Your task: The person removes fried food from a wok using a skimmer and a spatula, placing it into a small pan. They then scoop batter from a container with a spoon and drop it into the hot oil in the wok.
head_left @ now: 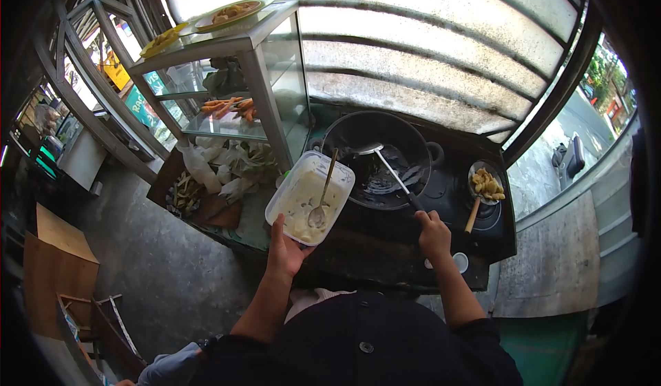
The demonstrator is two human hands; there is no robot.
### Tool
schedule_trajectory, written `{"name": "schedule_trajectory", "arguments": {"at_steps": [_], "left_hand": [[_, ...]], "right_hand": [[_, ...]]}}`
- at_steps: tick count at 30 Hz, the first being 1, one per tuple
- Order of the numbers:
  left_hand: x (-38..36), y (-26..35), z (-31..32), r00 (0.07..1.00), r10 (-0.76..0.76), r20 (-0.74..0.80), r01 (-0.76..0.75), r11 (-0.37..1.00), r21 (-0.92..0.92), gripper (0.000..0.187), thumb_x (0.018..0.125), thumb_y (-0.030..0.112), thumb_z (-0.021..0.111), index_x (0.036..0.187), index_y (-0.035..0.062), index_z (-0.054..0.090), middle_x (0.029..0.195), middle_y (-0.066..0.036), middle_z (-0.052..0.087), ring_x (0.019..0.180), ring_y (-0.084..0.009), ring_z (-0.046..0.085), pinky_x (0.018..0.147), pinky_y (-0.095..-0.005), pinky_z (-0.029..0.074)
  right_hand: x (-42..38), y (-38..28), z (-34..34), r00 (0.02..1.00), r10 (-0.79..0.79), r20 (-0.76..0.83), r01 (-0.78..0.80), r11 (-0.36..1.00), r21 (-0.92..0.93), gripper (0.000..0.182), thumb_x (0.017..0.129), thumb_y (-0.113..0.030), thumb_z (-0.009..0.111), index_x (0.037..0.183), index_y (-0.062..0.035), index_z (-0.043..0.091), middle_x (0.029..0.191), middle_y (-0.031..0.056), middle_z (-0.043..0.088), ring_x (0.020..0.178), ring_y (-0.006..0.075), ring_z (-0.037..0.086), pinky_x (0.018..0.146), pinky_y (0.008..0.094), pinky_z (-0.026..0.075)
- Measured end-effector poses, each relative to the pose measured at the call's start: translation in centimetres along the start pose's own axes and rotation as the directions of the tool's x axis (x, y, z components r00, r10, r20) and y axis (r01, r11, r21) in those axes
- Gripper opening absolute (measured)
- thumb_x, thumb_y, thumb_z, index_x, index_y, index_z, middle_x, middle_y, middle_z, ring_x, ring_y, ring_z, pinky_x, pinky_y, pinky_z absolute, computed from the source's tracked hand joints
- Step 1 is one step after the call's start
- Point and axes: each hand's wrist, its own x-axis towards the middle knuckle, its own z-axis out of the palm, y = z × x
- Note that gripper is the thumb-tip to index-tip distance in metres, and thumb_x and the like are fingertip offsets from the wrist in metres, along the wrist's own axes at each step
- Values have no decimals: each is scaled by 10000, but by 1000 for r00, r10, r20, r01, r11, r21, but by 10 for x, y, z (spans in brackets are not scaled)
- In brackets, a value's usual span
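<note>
My left hand [284, 252] grips the near end of a white plastic tub [278, 210], tilted beside the wok. Pale, creamy stuff coats the tub's inside, and a metal spoon [324, 196] lies in it. My right hand [434, 235] is closed around the dark handle of a spatula [391, 170]. The spatula's metal head rests inside a large dark wok [421, 169], near its far left side. Dark, shiny liquid or residue shows at the bottom of the wok, which sits on the stove.
Right of the wok, a wooden-handled strainer [474, 214] holds fried pieces. A glass display case [289, 76] with carrots inside and plates [234, 14] of food on top stands at the left. Plastic bags [203, 165] lie below it. Corrugated panels [427, 48] rise behind the stove.
</note>
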Motion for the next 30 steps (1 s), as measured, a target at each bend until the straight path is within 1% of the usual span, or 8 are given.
{"name": "schedule_trajectory", "arguments": {"at_steps": [5,13,16,18,19,21,27,30], "left_hand": [[3,7,13,988,84,126,-71,992,-105,767,827,497,625,1430,172,280,1428,-83,368,1315,-292,363,1017,-559,333],[10,11,30,956,178,234,-155,982,-111,742,841,491,617,1419,133,321,1420,-89,403,1291,-296,413,1007,-519,390],[5,13,41,939,203,276,-178,977,-114,728,856,467,612,1419,112,318,1424,-90,400,1297,-286,408,1027,-498,380],[6,8,43,932,211,294,-189,977,-103,722,865,456,608,1421,103,312,1427,-90,396,1300,-280,406,1041,-483,371],[10,3,40,915,219,338,-200,976,-90,725,871,455,602,1425,96,302,1432,-90,392,1305,-276,399,1058,-467,353],[11,-2,40,895,224,386,-212,974,-74,729,877,454,596,1429,89,292,1436,-89,388,1310,-272,392,1075,-452,335],[2,-1,43,855,282,435,-260,959,-110,828,841,479,646,1429,59,242,1399,-104,404,1287,-254,422,1052,-422,374],[-1,1,37,867,299,400,-257,954,-157,833,843,475,646,1426,47,232,1394,-111,405,1277,-256,434,1053,-415,372]], "right_hand": [[-8,3,17,999,-12,-37,13,999,37,284,796,-10,532,1018,-173,603,883,91,550,810,314,608,678,426,494],[0,4,8,997,-67,-28,70,982,175,322,795,-100,619,1110,-164,610,997,114,564,910,321,607,738,382,496],[20,-17,-5,968,-156,-196,173,982,72,355,807,-161,657,1156,-124,598,1000,112,557,882,266,602,730,337,479],[42,-45,-29,972,-1,-235,151,769,621,365,853,-219,662,1174,-66,580,897,70,569,722,167,575,661,261,456],[50,-57,-40,973,2,-232,147,769,622,365,853,-219,662,1174,-66,580,897,70,569,722,167,575,661,261,456],[65,-75,-57,992,70,106,-122,289,949,316,913,-252,617,1118,-12,598,749,23,570,578,77,486,582,212,425],[72,-106,-58,908,76,-413,311,539,783,245,965,-214,542,995,2,654,624,-3,569,567,28,490,523,190,386],[60,-111,-85,962,28,-270,200,597,776,242,966,-207,535,943,6,646,644,21,595,592,50,544,536,206,419]]}}
